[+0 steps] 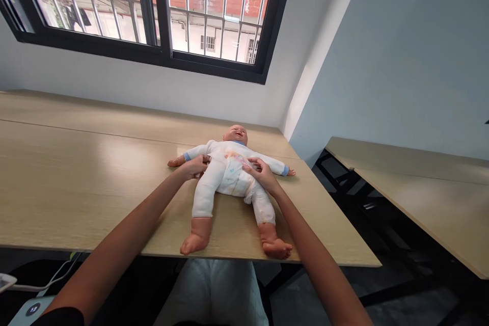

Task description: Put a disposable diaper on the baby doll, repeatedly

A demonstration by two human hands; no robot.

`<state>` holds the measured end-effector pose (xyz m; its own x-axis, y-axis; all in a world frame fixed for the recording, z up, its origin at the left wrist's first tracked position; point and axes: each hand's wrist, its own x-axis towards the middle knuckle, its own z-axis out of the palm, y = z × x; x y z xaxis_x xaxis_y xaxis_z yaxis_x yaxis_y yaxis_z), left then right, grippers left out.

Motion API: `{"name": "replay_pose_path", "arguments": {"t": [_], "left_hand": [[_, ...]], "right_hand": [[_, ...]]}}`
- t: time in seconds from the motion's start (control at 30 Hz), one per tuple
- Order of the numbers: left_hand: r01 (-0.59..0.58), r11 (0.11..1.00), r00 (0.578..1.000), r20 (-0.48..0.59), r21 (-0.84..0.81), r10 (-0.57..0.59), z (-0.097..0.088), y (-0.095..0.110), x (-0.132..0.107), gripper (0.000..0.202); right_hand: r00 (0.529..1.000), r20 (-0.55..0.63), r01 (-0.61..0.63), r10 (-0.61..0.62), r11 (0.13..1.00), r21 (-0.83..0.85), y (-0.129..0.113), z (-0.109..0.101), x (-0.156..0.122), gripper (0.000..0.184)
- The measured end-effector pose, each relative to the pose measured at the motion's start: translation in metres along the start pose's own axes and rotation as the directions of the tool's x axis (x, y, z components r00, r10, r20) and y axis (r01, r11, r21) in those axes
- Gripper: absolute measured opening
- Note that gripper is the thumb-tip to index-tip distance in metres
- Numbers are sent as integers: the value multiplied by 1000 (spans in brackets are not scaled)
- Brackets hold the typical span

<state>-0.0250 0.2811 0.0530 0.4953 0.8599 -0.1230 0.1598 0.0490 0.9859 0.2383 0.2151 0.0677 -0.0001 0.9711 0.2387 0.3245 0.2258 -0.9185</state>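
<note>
This looks like a plain training room or classroom rather than a home: a baby doll (225,175) lies on one of two pale wooden counters (95,183) (412,173), set beside pale blue walls (397,51) under a barred window (164,10).

Left hand (194,167), right hand (262,175) extended forward, both curled.
</note>
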Motion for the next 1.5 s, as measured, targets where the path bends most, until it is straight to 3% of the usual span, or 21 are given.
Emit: {"name": "replay_pose_path", "arguments": {"t": [0.1,0.27,0.53,0.67,0.9,1.1,1.27,1.4,1.5], "left_hand": [[79,996,996,-36,40,-77,-20,9,-11,42],[66,998,996,57,-8,-65,-44,23,-27,51],[223,903,958,91,368,-273,-25,23,-28,26],[252,854,947,67,455,-315,-27,28,-32,23],[230,926,973,-87,301,-214,-44,32,-40,41],[154,979,988,7,130,-156,-37,22,-32,55],[92,963,989,91,252,-119,-28,18,-30,61],[72,904,997,-37,421,-62,-25,17,-27,44],[61,906,996,-80,418,-30,-28,17,-26,43]], "right_hand": [[1000,3,13,-13,1000,-13,-4,0,-2,58],[1000,3,19,-19,1000,-11,-5,1,-3,56],[1000,6,17,-17,1000,0,0,1,-1,57],[1000,7,18,-18,1000,-7,1,1,0,58],[1000,4,15,-15,1000,-4,3,1,0,58],[1000,1,8,-8,1000,-4,2,2,0,60],[1000,-7,9,-9,1000,-14,1,2,0,57],[1000,-10,22,-23,1000,-15,0,2,-1,55],[1000,-8,28,-28,999,-20,0,2,-1,54]]}}
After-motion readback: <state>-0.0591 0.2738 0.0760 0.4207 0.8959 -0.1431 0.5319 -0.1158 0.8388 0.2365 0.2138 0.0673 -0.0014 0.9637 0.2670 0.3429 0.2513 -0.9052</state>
